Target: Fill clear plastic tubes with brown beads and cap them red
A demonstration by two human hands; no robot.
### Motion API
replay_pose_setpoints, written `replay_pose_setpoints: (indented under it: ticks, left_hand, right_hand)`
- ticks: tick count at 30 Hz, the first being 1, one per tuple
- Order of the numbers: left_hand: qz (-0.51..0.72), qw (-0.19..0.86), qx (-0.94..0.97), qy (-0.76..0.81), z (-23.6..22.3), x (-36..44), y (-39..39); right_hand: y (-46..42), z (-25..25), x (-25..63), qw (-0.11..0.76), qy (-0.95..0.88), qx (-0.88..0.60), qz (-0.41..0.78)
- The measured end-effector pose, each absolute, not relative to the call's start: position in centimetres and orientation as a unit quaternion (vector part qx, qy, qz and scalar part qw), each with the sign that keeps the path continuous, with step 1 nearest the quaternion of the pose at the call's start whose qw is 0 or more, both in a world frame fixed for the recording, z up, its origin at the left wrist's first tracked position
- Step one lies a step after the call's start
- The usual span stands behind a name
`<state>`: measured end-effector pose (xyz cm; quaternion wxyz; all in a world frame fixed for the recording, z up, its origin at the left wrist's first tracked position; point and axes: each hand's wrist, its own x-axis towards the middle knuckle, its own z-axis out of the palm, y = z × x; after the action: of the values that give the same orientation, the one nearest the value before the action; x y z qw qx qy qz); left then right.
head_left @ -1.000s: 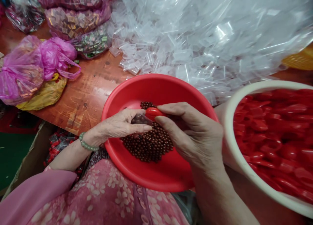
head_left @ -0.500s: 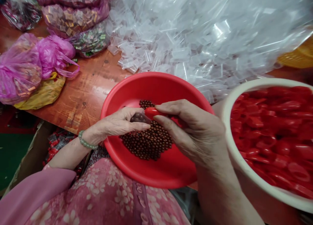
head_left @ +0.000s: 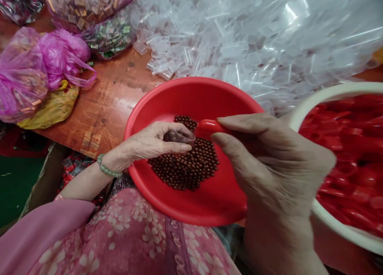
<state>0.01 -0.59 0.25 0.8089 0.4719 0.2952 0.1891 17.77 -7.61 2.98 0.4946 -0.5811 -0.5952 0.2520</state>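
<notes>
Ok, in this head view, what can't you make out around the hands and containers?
The red plastic piece: its near end is hidden by the right hand.
The small clear plastic shell: the left hand covers part of it; its dark contents are too small to count.
The white basin: cut off by the right edge, and the right hand hides part of it.
The wrapped packets: cut off by the top edge, with their print too small to read.

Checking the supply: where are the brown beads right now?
In the head view, the brown beads lie heaped in the middle of the red plastic basin, at the fingertips of the left hand and the clear pouch it holds.
</notes>
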Motion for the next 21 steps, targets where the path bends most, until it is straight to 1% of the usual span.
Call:
replay_pose_setpoints:
  ticks: [2, 4, 10, 15, 21]
  left_hand:
    - [0.204, 0.816, 0.451, 0.298, 0.4, 0.2, -0.5]
    - [0.211, 0.826, 0.438, 0.285, 0.6, 0.5, -0.5]
    - [0.189, 0.833, 0.454, 0.254, 1.2, 1.2, -1.1]
    - [0.201, 0.822, 0.484, 0.225, 1.3, 1.5, -1.5]
    - [0.183, 0.811, 0.493, 0.257, 1.8, 1.7, -1.8]
  right_hand:
    - [-7.5, 2.2, 16.9, 0.545, -0.558, -0.572, 0.253]
    - [-7.4, 1.8, 16.4, 0.566, -0.549, -0.566, 0.242]
    - [-7.2, 1.1, 16.4, 0.551, -0.581, -0.554, 0.230]
    - [-7.4, 0.7, 16.4, 0.563, -0.597, -0.538, 0.195]
    - [-7.5, 0.3, 17.3, 0.546, -0.639, -0.524, 0.137]
